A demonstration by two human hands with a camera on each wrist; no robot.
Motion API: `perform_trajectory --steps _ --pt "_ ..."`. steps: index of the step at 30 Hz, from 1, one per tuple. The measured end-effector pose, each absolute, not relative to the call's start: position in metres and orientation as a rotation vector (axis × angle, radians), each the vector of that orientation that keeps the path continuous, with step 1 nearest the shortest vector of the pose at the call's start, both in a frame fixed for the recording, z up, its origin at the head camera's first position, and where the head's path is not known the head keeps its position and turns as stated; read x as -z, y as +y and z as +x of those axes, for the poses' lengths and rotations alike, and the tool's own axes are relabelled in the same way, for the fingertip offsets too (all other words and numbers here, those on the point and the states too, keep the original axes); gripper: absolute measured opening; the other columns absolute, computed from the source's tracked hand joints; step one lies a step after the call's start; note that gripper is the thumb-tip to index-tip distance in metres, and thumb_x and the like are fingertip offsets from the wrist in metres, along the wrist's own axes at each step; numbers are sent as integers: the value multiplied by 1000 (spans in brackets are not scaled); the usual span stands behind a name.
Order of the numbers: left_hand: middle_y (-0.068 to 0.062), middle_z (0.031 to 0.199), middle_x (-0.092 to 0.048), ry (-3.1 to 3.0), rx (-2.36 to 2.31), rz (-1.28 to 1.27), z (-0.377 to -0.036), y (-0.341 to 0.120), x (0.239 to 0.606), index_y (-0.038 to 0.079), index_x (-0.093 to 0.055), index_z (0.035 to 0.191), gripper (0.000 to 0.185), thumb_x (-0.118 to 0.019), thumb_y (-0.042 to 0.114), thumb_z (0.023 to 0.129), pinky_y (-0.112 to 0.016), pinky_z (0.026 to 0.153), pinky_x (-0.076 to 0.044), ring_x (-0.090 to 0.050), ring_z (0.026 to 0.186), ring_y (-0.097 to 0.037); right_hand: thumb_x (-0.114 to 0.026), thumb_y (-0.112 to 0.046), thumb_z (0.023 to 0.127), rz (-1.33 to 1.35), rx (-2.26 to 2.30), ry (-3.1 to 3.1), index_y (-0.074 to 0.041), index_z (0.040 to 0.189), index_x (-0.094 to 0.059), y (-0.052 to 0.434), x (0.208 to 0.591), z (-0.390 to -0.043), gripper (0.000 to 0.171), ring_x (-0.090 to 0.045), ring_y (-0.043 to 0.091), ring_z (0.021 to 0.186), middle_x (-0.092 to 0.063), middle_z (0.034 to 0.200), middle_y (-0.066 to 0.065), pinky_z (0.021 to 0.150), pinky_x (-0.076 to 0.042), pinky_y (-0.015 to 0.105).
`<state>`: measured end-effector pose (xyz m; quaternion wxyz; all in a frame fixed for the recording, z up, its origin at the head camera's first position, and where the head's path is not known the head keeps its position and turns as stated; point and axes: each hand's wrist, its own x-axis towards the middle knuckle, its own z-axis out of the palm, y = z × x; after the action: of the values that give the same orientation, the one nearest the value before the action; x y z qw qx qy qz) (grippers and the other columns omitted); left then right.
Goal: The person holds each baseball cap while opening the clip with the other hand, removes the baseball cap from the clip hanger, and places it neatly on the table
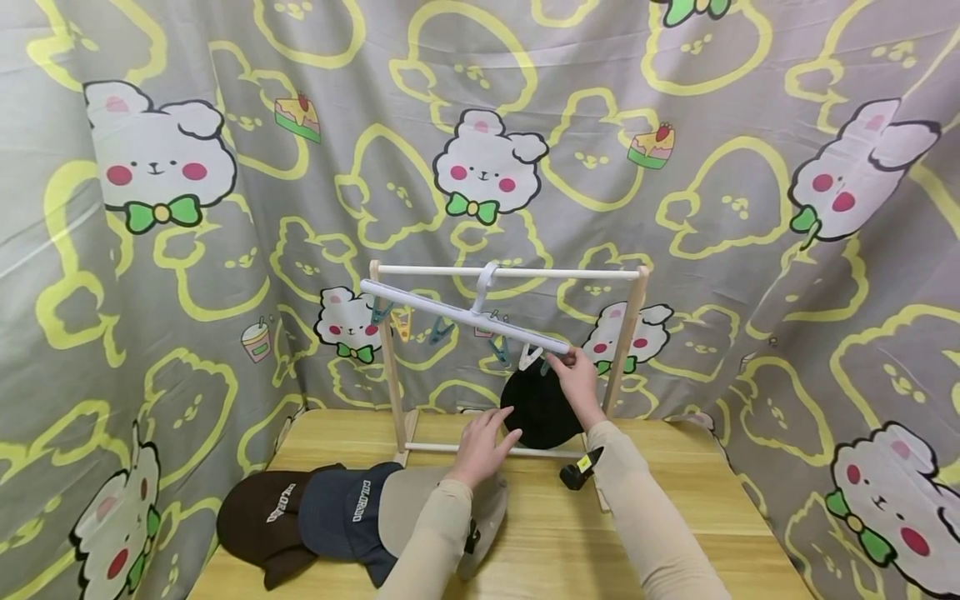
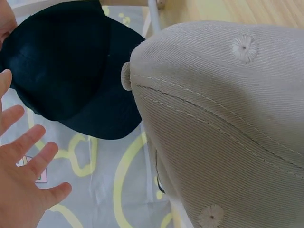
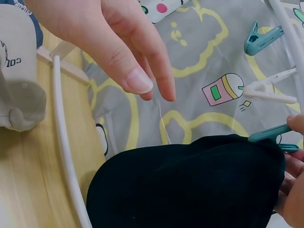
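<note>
My right hand [image 1: 579, 377] was up at the low end of the white clip hanger [image 1: 465, 315], which hung tilted from the top bar of the small wooden rack [image 1: 624, 333]. In the right wrist view my fingers [image 3: 290, 183] were curled round a teal clip [image 3: 270, 134] at the upper edge of the black cap [image 1: 536, 408], pinching clip and cloth together. The cap hung below that end of the hanger, inside the rack's frame and above its lower white rail [image 3: 66, 156].

My left hand [image 1: 483, 442] was just beside the cap's left edge, with its fingers [image 2: 28, 142] straight and spread, holding nothing. I could not tell whether the fingertips touched the cloth or stood slightly off it.

Other clips hung from the hanger: another teal clip [image 3: 262, 38] and a white clip [image 3: 268, 91], both without anything in them.

On the wooden tabletop [image 1: 675, 517] in front of the rack lay three more caps in a row, overlapping: a brown cap [image 1: 258, 521] at the far left, a navy cap [image 1: 348, 512] next to it, and a beige cap [image 2: 223, 118] under my left forearm. A cartoon rabbit curtain [image 1: 150, 167] hung behind and around everything.
</note>
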<state>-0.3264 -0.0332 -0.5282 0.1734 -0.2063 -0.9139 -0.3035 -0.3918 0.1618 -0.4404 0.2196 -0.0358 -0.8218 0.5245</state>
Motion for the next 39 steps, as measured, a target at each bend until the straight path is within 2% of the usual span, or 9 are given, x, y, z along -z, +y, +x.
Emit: perform_trajectory --steps 7,14,26,34,39 --pt "-13 139 -55 -2616 919 -573 -327 -32 525 20 -51 142 50 -51 45 99 -53 108 -39 -52 128 -33 -71 -31 88 -116 -1420 -2290 2 106 -62 161 434 -389 38 -64 33 90 -67 99 21 79 -50 39" --pt "-12 139 -54 -2604 953 -586 -327 -31 523 19 -50 143 54 -52 48 98 -54 109 -38 -51 128 -34 -71 -33 87 -130 -1383 -2344 0 105 -62 161 428 -385 39 -62 30 86 -67 96 18 71 -47 30" --pt "-11 141 -52 -2624 1026 -581 -322 -28 519 23 -46 145 61 -52 56 95 -54 109 -38 -50 129 -34 -73 -35 85 -90 -1392 -2408 -1 102 -63 158 423 -373 39 -59 22 74 -66 91 14 61 -45 24" --pt "-12 140 -53 -2609 1085 -544 -324 -19 517 19 -44 146 69 -61 56 90 -51 106 -43 -50 128 -35 -74 -38 84 -87 -1410 -2428 -2 100 -62 158 422 -370 41 -63 20 74 -65 91 13 65 -51 28" --pt "-13 145 -49 -2631 1141 -502 -326 -13 515 17 -40 148 78 -62 60 87 -52 106 -43 -49 131 -35 -76 -34 83 -88 -1495 -2406 -2 98 -60 156 420 -369 39 -66 14 67 -64 85 11 61 -54 26"
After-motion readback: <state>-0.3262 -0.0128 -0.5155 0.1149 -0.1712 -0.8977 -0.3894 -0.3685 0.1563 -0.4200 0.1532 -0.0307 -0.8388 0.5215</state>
